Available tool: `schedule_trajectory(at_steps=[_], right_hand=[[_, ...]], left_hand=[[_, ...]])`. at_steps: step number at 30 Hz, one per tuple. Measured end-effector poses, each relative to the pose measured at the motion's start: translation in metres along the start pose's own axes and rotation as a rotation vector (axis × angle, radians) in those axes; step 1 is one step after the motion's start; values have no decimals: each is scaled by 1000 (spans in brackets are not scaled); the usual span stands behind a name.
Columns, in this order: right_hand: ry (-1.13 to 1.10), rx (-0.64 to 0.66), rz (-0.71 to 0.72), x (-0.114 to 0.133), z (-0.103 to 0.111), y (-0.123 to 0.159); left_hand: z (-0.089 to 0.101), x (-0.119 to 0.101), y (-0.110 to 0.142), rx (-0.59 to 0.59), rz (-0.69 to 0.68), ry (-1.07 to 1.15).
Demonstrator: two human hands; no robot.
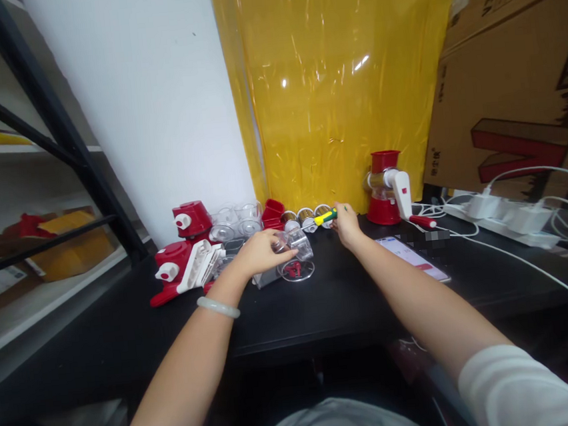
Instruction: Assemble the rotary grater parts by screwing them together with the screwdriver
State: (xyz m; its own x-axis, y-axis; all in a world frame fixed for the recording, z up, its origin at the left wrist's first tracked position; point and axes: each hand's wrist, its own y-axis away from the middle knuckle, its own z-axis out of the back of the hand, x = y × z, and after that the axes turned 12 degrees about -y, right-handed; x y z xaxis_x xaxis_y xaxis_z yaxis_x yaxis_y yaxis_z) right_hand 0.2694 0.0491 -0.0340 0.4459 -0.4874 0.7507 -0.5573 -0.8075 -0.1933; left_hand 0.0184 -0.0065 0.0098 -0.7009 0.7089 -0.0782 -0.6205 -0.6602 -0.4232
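Note:
My left hand (262, 252) is closed around a clear plastic part (298, 244), tilted above the black table. Under it lies a clear round dish (303, 269) with small red pieces in it. My right hand (348, 223) grips a screwdriver (326, 217) with a yellow and green handle, its shaft pointing left toward the clear part. Whether the tip touches that part is too small to tell. Behind the hands stand several metal grater drums (306, 217), a red plastic part (273, 212) and clear plastic housings (237, 221).
An assembled red rotary grater (386, 190) with a white crank stands at the back right. A phone (413, 259) lies by my right forearm, near a white power strip (506, 225) and cables. Red bases (172, 257) and white parts (201, 266) sit at left.

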Motion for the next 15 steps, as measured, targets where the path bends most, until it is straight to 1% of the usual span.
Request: schedule_trajectory(at_steps=[5, 8, 13, 15], right_hand=[[-115, -21, -91, 6, -6, 5], [-140, 1, -91, 8, -6, 6], [-161, -34, -102, 6, -4, 3], [-131, -22, -72, 5, -3, 3]], left_hand=[[0, 0, 0, 0, -4, -1], [0, 0, 0, -6, -11, 8], [1, -1, 1, -22, -4, 14], [1, -1, 1, -18, 9, 23]])
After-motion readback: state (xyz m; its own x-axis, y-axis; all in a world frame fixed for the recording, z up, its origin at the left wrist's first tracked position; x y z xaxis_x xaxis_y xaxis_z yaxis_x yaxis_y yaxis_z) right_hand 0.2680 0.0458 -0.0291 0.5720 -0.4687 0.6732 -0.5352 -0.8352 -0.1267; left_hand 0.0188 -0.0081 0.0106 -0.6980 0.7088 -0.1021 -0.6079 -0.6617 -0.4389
